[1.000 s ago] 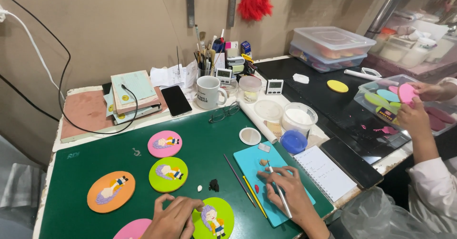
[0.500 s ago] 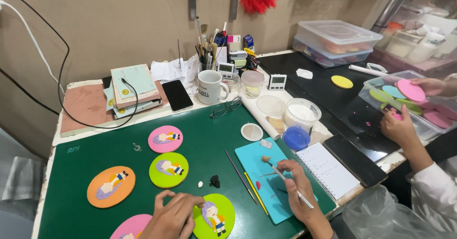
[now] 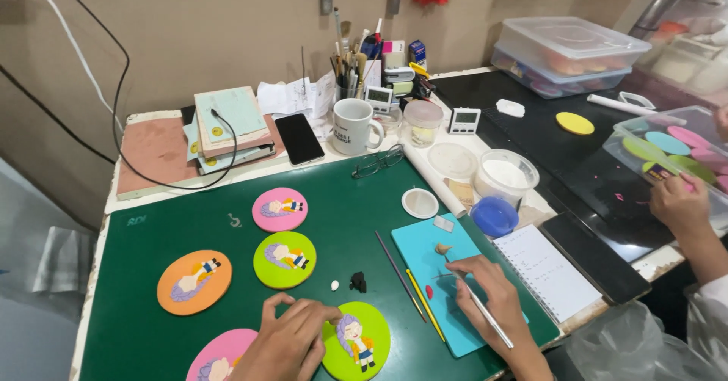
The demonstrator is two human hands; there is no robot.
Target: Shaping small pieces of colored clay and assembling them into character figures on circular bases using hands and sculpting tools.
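Five round plaques with small clay figures lie on a green mat [image 3: 152, 229]. The left hand [image 3: 292, 335], fingers curled and gripping nothing, steadies the lime plaque [image 3: 356, 341] at the near edge. The right hand [image 3: 493, 301], closed around a thin tool [image 3: 485, 316], rests over a blue board [image 3: 440, 275]. The figures look mostly formed; black [image 3: 358, 281] and white [image 3: 334, 285] clay bits lie unused.
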